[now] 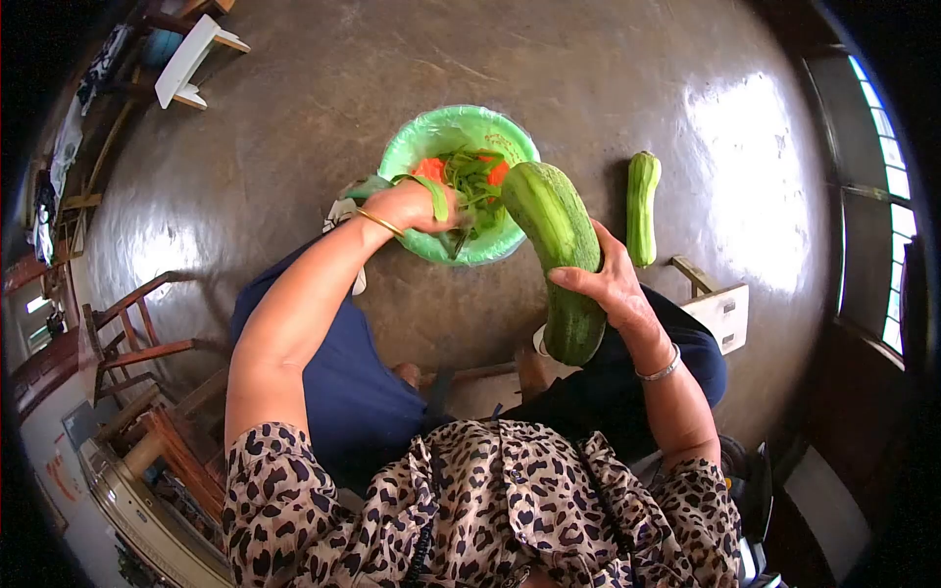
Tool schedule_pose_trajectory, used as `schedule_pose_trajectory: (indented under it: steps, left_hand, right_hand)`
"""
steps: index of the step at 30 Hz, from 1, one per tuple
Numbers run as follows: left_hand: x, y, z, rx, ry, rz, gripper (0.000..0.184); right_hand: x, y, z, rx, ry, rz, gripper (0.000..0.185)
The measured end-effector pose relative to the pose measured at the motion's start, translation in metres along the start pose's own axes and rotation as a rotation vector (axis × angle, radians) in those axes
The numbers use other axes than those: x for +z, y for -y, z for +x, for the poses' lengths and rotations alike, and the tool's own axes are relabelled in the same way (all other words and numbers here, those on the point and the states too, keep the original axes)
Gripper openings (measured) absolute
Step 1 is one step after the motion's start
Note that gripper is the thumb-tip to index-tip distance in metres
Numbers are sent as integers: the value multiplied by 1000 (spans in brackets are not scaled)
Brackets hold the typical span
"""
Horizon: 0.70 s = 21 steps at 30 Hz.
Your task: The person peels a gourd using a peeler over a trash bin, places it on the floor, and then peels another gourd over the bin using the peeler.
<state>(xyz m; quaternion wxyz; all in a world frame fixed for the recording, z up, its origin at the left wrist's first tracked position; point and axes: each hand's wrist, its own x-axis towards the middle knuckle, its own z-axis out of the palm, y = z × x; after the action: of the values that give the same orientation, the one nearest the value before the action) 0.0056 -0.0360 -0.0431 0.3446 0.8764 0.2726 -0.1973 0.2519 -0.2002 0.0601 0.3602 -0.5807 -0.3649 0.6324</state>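
Right hand clamped round your large gourd, seemingly part-peeled, dark skin left; left hand over lined green bin, grip unclear; your second gourd looks fully peeled.

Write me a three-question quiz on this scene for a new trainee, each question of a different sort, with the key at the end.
1. Short answer: Which hand holds the large green gourd?
2. True or false: A gold-coloured bangle circles the left wrist.
3. Fill in the blank: The second gourd lies on the ____, outside the green container.

Key:
1. The right hand, with its thumb across the near side.
2. True; the bangle on the other wrist is silver-coloured.
3. floor.
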Motion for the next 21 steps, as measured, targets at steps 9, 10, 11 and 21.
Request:
schedule_pose_trajectory:
  steps: [9,10,11,21]
  left_hand:
    - [-14,-32,-3,-266,139,400,33]
    - [-23,-39,-9,-287,135,368,34]
    - [-26,-37,-10,-285,137,369,34]
    - [-71,-64,-30,348,-616,313,30]
  right_hand:
    - [4,1,4,-4,-19,-1,70]
    - [3,-1,5,3,-16,-30,70]
    - [2,-3,5,10,-9,-61,70]
    - [11,0,9,48,37,-169,80]
